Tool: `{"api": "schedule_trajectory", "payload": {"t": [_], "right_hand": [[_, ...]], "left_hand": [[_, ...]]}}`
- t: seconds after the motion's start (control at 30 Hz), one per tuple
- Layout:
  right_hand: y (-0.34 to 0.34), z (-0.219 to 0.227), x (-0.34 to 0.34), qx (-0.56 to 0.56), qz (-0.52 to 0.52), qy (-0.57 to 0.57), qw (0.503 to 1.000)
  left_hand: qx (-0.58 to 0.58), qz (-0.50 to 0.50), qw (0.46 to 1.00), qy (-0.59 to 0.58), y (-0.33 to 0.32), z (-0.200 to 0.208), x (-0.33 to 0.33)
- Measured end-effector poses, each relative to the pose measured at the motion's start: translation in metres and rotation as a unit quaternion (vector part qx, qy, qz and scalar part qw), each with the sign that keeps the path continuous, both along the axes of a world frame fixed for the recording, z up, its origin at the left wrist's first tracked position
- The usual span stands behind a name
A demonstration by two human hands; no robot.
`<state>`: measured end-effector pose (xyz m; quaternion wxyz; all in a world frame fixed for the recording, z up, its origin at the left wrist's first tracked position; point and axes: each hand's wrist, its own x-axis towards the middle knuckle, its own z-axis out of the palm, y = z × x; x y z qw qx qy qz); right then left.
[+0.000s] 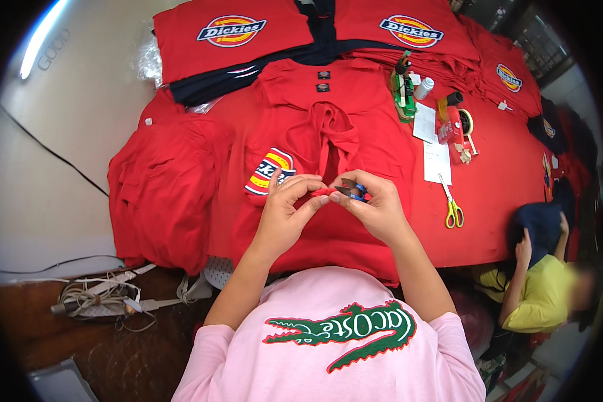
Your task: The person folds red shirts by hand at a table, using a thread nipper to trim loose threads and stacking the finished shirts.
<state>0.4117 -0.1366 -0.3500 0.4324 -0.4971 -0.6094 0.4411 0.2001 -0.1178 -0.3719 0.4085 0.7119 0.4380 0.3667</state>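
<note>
My left hand [289, 204] pinches a small fold of a red garment [301, 151] in front of my chest. Close against it, my right hand [376, 204] also has its thumb and finger at the fold. Tucked in that right hand is a pair of thread snips [350, 190] with dark blades and blue parts. The garment's printed logo patch hangs just beyond my left fingers. Beneath lies a spread-out red shirt [382, 137] with two small dark labels at its neck. Where the fabric ends between my fingertips is too small to make out.
On the red-covered table to the right lie yellow-handled scissors [450, 204], paper slips [437, 161], a green tape dispenser [403, 94] and a red one [457, 130]. Folded red shirts [231, 30] line the back; a red heap [164, 191] sits left. A co-worker [539, 295] handles dark cloth at right.
</note>
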Motion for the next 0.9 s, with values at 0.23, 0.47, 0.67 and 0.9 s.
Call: {"api": "schedule_trajectory", "payload": {"t": [0.23, 0.47, 0.67, 0.9], "right_hand": [[-0.022, -0.007, -0.001, 0.008, -0.059, -0.015, 0.998], [-0.042, -0.002, 0.020, 0.113, -0.081, -0.097, 0.986], [-0.044, 0.007, 0.035, 0.202, -0.058, -0.241, 0.948], [-0.051, 0.006, 0.040, 0.111, -0.054, -0.201, 0.972]], "left_hand": [[-0.262, -0.017, 0.924, -0.278, -0.021, -0.009, -0.002], [-0.213, -0.014, 0.954, -0.209, -0.025, -0.005, 0.012], [-0.192, -0.053, 0.969, -0.144, -0.024, -0.003, 0.022], [-0.070, -0.064, 0.994, -0.049, -0.023, 0.003, 0.025]]}}
